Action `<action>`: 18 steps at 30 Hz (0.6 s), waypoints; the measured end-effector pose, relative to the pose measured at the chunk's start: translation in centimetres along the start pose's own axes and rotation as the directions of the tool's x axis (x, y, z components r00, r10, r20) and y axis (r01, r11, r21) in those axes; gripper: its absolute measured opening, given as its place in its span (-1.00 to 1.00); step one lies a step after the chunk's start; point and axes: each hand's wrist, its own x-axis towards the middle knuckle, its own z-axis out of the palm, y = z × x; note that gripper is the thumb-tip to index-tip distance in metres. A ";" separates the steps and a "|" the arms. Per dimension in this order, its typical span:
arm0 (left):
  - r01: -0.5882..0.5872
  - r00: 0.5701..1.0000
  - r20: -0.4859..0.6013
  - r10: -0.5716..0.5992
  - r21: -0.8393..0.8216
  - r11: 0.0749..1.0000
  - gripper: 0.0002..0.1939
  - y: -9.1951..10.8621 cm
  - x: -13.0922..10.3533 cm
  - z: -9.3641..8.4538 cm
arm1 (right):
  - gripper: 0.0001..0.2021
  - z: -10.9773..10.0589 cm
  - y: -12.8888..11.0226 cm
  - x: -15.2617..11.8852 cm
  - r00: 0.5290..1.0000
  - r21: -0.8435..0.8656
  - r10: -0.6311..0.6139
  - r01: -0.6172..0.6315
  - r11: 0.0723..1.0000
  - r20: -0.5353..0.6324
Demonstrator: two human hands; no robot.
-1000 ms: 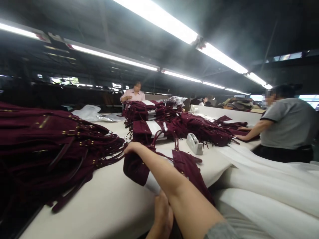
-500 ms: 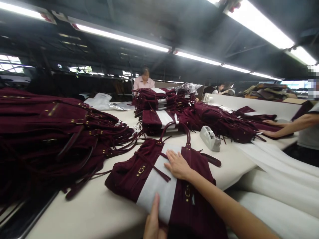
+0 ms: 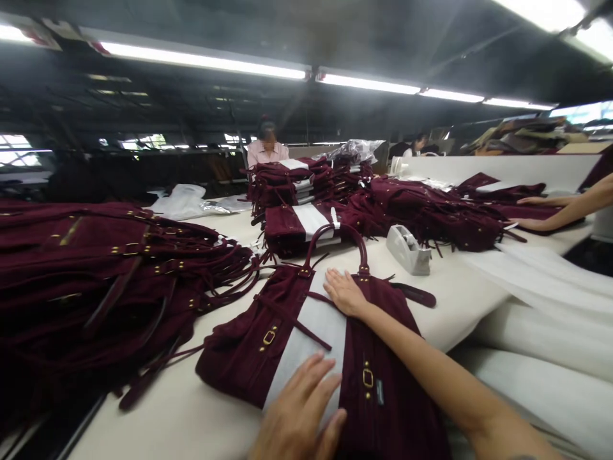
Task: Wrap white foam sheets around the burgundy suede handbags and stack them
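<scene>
A maroon handbag (image 3: 239, 358) with brass buckles and two looped handles lies flat on the pale table in front of me. Down its middle runs a band of white paper (image 3: 318, 322), with a thin maroon tie lying across it. Near the handles, my right hand (image 3: 343, 292) rests flat on the band's upper end, fingers stretched out. Closer to me, my left hand (image 3: 301, 409) is over the lower part of the band with its fingers apart; whether it touches the paper I cannot tell.
Maroon bags (image 3: 96, 275) are heaped at the left. Behind my bag stands a stack of paper-banded bags (image 3: 287, 182). A grey tape dispenser (image 3: 408, 250) sits to the right, near white sheet material (image 3: 541, 345). A co-worker's hands (image 3: 536, 214) touch maroon pieces at far right.
My left hand has come up from the bag's near edge to above the paper band, fingers now spread. My right hand has slid a little toward the handles. The view has shifted slightly.
</scene>
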 end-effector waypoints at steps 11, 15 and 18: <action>0.127 0.985 0.146 -0.096 -0.220 0.967 -0.43 -4.2 3.8 0.2 | -0.27 1.0 2.2 2.9 0.989 -0.012 0.010 -0.009 1.000 0.146; 0.212 0.977 0.120 -0.178 -0.422 0.882 -0.49 -3.3 4.4 0.1 | -0.31 0.7 2.2 3.6 0.982 -0.040 0.032 -0.025 0.999 0.186; 0.193 0.981 0.085 -0.174 -0.412 0.890 -0.51 -3.2 4.4 0.1 | -0.34 0.1 1.1 2.2 0.980 -0.051 0.028 -0.018 0.999 0.195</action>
